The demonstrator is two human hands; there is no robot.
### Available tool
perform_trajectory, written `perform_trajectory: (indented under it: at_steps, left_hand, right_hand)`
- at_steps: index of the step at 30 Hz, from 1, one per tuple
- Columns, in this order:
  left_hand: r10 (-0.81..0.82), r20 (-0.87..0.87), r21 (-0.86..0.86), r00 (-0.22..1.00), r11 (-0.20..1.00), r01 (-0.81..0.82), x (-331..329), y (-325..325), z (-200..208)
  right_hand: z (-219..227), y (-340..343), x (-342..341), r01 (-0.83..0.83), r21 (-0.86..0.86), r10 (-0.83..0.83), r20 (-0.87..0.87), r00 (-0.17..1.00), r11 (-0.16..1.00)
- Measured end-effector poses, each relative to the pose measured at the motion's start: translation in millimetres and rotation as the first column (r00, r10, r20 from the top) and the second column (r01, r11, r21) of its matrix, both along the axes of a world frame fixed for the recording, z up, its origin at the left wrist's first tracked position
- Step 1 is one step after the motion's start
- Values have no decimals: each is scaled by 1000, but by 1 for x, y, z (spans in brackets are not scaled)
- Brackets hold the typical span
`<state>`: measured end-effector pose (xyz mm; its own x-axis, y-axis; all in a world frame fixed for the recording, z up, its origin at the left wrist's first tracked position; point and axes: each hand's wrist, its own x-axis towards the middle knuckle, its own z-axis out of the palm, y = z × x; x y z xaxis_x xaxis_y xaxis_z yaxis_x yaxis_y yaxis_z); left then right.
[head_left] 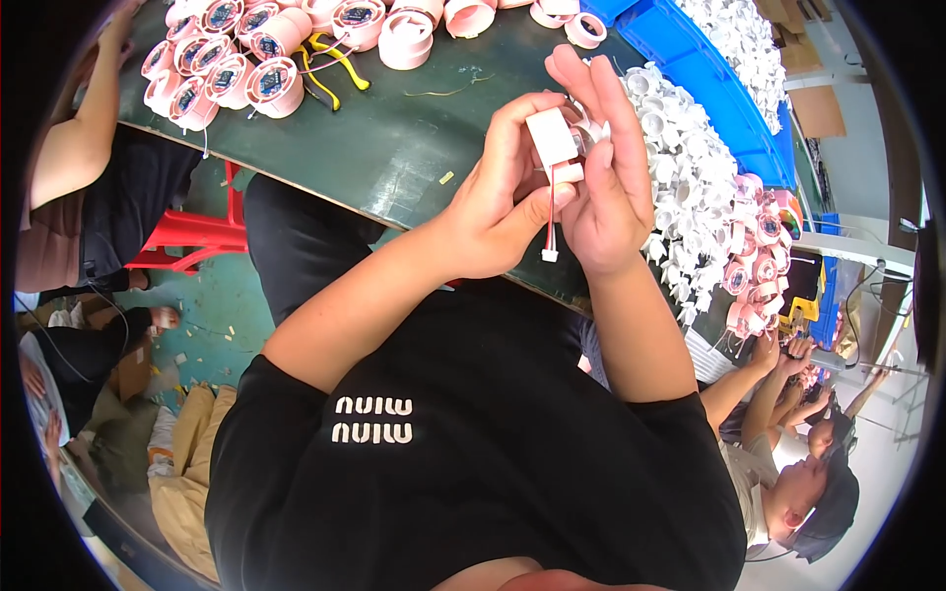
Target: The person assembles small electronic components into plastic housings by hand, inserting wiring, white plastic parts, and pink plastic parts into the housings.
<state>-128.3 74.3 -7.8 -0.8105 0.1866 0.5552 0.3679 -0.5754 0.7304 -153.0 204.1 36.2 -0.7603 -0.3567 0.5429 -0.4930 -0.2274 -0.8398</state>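
Holds white block [550,138] above near side of green table [414,148], tilted, pinched in left hand [498,202] with fingers curled behind and thumb bent in from below. Has right hand [613,202] just to the right, mostly unfolded, with fingers stretched toward far side, palm turned to left hand and thumb tip near block. Impossible to tell any grip of right hand on small pale part [589,133] between hands, half hidden by fingers. Has second white piece [569,173] just on near side of block, by left thumb tip. Lets thin red and pale wires hang down toward near side, ending in white plug [549,255]. Far left on table: pile of pink housings [229,79], many with dark boards inside, plus yellow-handled pliers [347,65] just right of pile. Right of hands: big heap of white parts [680,148], beside blue tray [759,148] with more of same. Nearer on right: smaller pink pile [757,261]. Left, beyond table edge: red stool [202,234] and co-worker's arm [79,148]. Near right: co-worker in dark cap [828,512].
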Motion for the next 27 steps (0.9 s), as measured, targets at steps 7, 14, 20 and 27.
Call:
perform_trajectory:
  at_steps: [7,14,20,27]
  left_hand:
    - [9,10,-23,1000,1000,-8,0,-2,-3]
    - [-45,198,-214,979,973,88,-2,-22,2]
    - [-75,284,-180,956,975,130,-4,-22,-9]
    - [-237,276,145,932,968,203,-2,-27,-4]
  right_hand:
    - [3,-3,2,30,25,-31,41,999,999]
    - [1,-2,-6,214,385,-31,-429,903,898]
    - [3,-15,4,255,423,-67,-410,910,870]
    - [11,-32,9,294,472,-67,-440,896,831]
